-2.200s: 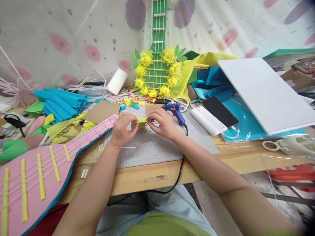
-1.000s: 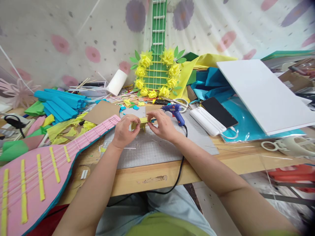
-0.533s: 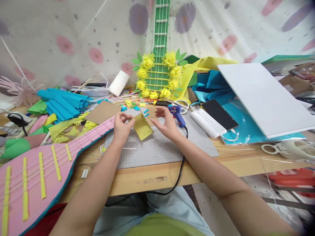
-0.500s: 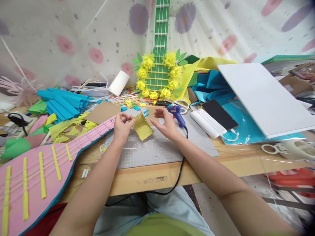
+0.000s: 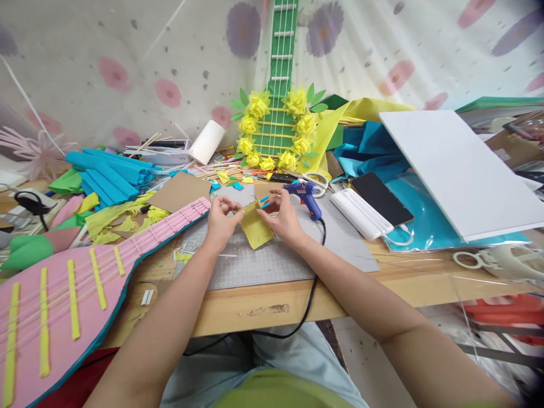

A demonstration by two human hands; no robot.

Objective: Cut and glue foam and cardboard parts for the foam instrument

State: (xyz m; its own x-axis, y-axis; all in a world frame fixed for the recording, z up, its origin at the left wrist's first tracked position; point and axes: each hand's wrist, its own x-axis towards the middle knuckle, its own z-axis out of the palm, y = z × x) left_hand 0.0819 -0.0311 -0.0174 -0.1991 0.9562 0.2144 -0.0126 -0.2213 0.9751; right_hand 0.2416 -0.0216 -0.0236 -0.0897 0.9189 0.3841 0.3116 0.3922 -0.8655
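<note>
Above the grey cutting mat (image 5: 229,272), a small yellow-covered rectangular piece (image 5: 257,226) is held up, tilted. My left hand (image 5: 222,222) pinches its upper left corner between thumb and fingers. At the upper right edge, the thumb and fingers of my right hand (image 5: 284,216) close on the same piece. Two short blue sticks (image 5: 264,202) show just behind it, close to my right fingertips. Beside my right hand lies a blue hot glue gun (image 5: 306,196), its black cord running down over the table edge.
A pink paper guitar (image 5: 59,311) with yellow strips lies at the left. At the back stands a green guitar (image 5: 276,133) ringed with yellow paper flowers. To the right are a white power bank (image 5: 361,212), a black phone (image 5: 382,197) and a white board (image 5: 459,170). Scissors (image 5: 318,182) lie behind the glue gun.
My right hand has come in from the side, its fingers closing on the piece's upper right edge. The piece and my left hand have shifted slightly right.
</note>
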